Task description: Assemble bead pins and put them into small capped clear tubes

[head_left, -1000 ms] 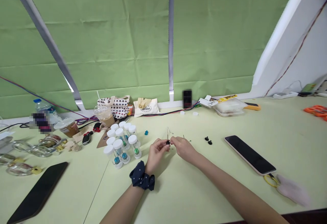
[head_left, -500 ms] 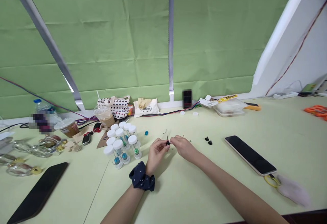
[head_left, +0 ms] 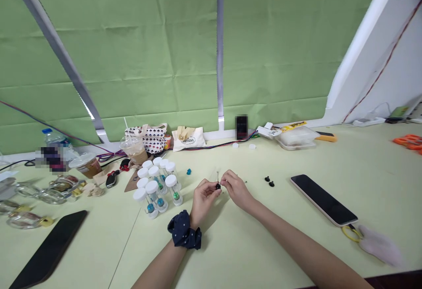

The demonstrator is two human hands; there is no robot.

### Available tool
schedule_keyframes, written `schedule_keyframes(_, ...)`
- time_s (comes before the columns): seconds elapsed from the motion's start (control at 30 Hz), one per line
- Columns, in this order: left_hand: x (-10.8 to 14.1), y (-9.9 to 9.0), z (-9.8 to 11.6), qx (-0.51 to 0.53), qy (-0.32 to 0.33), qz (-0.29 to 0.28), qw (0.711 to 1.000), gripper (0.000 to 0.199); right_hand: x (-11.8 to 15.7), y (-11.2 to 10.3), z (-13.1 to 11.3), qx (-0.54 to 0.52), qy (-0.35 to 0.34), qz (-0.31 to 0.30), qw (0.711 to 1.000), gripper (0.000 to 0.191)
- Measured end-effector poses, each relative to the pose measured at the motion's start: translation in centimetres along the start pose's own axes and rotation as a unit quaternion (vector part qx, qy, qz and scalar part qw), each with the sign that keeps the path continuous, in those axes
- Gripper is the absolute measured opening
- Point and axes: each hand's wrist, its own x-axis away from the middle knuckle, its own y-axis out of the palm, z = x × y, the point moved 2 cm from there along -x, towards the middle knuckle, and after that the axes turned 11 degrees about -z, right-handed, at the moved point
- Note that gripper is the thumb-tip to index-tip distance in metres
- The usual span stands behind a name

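My left hand (head_left: 203, 197) pinches a small black knob-like piece (head_left: 218, 186) between thumb and fingertips, above the table. A thin metal wire (head_left: 217, 176) stands up from that piece. Close against it on the right is my right hand (head_left: 236, 189), its fingers closed at the wire and the piece; whatever they pinch is too small to make out. Two similar black pieces (head_left: 269, 181) lie to the right. To the left, several clear vials (head_left: 160, 203) with white caps stand grouped, holding blue and green pieces on wires. A small blue piece (head_left: 188, 171) lies beyond my left hand.
Two white caps (head_left: 235, 145) lie farther back. A phone (head_left: 323, 199) with a strap is on the right, a dark tablet-like slab (head_left: 49, 249) at the left front. Drinks cups (head_left: 86, 165), bags (head_left: 188, 139), cables and a plastic box (head_left: 296, 139) line the back.
The wire, earlier seen with a bent end to the left, now looks straighter and shorter. My right hand's fingers have shifted slightly and curled beside it. My left hand keeps its pinch.
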Motion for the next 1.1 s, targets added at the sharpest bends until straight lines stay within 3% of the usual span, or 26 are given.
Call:
schedule_keyframes(0.23, 0.1, 0.3, 0.2, 0.014, -0.004, -0.011, 1.0, 0.013, 0.3, 0.3, -0.1, 0.114, 0.039, 0.002, 0.993, 0.026)
schedule_keyframes(0.37, -0.1, 0.0, 0.1, 0.021, 0.003, -0.001, 1.0, 0.017, 0.1, 0.3, 0.4, 0.056, 0.024, -0.024, 0.998, 0.027)
schedule_keyframes(0.67, -0.4, -0.9, -0.5, 0.021, 0.009, 0.016, 1.0, 0.021, -0.1, -0.5, 0.7, -0.01, 0.032, 0.012, 0.999, 0.017)
schedule_keyframes(0.93, -0.2, -0.5, -0.5, 0.01, 0.011, 0.017, 1.0, 0.022, 0.2, -0.1, 0.5, -0.003, 0.034, 0.036, 0.999, 0.021)
schedule_keyframes(1.1, -0.2, -0.5, -0.2, 0.017, 0.009, 0.001, 1.0, 0.019, -0.1, -0.6, 0.5, -0.099, 0.048, 0.033, 0.993, 0.03)
